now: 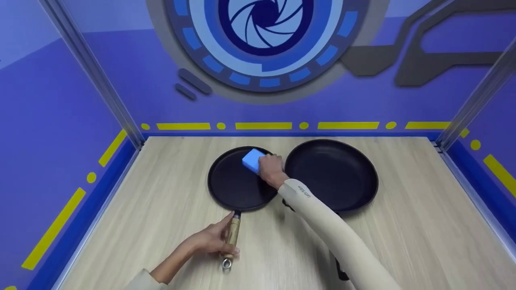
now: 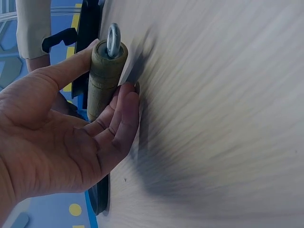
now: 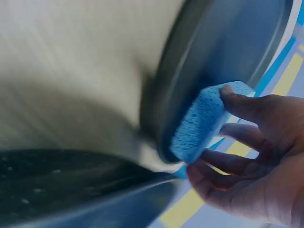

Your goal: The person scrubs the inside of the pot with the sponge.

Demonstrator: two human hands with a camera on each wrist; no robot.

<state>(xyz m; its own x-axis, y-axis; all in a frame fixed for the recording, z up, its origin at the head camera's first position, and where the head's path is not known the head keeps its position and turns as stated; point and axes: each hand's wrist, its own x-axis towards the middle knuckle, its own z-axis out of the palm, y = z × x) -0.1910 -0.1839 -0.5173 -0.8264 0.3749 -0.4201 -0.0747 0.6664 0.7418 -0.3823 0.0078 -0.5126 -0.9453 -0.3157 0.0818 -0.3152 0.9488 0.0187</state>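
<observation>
The left hand [image 1: 213,240] loosely holds the wooden handle [image 1: 232,233] between its thumb and partly curled fingers, with the flat pan [image 1: 236,183] that it belongs to lying just beyond that hand. To the left hand's right and farther forward, the right hand [image 1: 271,167] pinches a blue sponge [image 1: 252,160] between thumb and bent fingertips, at the far right part of this pan, while a deeper pan [image 1: 332,173] lies just right of the right hand, partly under its sleeved forearm [image 1: 334,229].
</observation>
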